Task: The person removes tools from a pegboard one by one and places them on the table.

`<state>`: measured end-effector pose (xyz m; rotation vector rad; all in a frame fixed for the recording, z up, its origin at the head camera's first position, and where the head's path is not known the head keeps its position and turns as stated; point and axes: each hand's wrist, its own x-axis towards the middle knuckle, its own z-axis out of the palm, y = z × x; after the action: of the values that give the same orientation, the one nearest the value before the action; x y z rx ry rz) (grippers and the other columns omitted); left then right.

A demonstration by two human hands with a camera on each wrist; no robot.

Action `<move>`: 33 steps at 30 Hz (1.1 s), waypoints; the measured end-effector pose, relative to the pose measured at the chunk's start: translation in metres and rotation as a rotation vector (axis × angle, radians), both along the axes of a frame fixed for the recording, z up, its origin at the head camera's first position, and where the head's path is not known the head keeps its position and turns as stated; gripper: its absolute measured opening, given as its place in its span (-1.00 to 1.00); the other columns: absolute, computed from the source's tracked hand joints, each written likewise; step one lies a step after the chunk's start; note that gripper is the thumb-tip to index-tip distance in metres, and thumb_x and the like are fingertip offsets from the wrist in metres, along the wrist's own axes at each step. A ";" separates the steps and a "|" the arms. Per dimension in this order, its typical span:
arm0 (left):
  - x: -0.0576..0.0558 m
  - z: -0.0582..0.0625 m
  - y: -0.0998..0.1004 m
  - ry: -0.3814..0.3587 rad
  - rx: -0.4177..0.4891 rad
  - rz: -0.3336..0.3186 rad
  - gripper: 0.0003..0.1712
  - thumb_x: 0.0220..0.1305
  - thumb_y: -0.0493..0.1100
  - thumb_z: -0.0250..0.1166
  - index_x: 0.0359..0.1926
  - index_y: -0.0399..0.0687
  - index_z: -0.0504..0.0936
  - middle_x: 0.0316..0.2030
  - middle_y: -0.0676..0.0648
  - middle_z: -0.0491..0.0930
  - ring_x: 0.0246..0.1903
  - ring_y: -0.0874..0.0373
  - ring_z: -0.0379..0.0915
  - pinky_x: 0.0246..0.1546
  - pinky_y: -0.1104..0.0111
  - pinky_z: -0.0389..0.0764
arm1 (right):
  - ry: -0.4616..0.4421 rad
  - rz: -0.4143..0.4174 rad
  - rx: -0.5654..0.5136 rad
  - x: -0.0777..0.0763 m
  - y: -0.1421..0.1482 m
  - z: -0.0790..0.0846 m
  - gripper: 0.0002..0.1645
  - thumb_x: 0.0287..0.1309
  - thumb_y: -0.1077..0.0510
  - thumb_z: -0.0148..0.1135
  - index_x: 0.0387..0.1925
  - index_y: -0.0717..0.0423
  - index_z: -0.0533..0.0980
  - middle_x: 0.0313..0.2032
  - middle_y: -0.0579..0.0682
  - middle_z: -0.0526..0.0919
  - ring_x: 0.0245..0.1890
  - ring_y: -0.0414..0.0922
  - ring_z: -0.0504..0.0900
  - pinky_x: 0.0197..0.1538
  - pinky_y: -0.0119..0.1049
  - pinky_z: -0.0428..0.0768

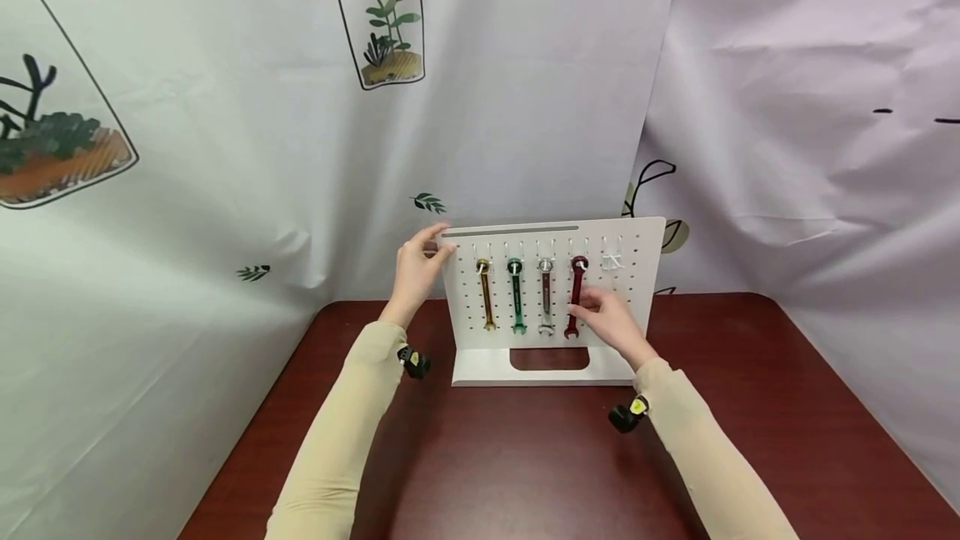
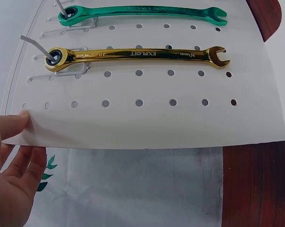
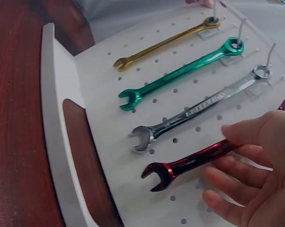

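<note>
A white pegboard (image 1: 633, 282) stands upright on its base, with a row of combination wrenches hung on hooks. My left hand (image 1: 416, 272) pinches its upper left edge, thumb on the front face and fingers behind. At the row's right end is a red wrench (image 3: 194, 161), its ring end up near a hook. My right hand (image 3: 265, 165) holds the red wrench by its shaft between thumb and fingers; the palm partly hides the upper shaft. Left of it hang a silver wrench (image 3: 204, 106), a green wrench (image 2: 147, 13) and a gold wrench (image 2: 142, 55), open ends down.
The pegboard's white base (image 1: 480, 369) has a rounded cutout and rests on a dark red wooden table (image 1: 525, 457). Right of the red wrench, a white hook (image 1: 612, 261) holds no wrench. A printed white curtain (image 1: 525, 123) hangs close behind the board.
</note>
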<state>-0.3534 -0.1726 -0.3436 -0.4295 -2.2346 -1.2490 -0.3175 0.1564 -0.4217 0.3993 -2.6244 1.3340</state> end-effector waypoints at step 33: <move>-0.001 -0.002 0.001 0.028 -0.018 0.017 -0.56 0.34 -0.23 0.38 0.22 -0.17 0.62 0.12 -0.21 0.62 -0.15 -0.07 0.60 -0.23 0.07 0.64 | -0.061 0.034 -0.249 0.027 0.013 -0.005 -0.43 0.45 -0.03 0.19 0.25 0.31 0.45 -0.01 0.28 0.65 -0.06 0.14 0.69 0.05 0.02 0.62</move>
<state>-0.3546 -0.1716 -0.3454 -0.4312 -2.2233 -1.2079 -0.2905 0.1695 -0.4267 0.3729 -2.4648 1.6835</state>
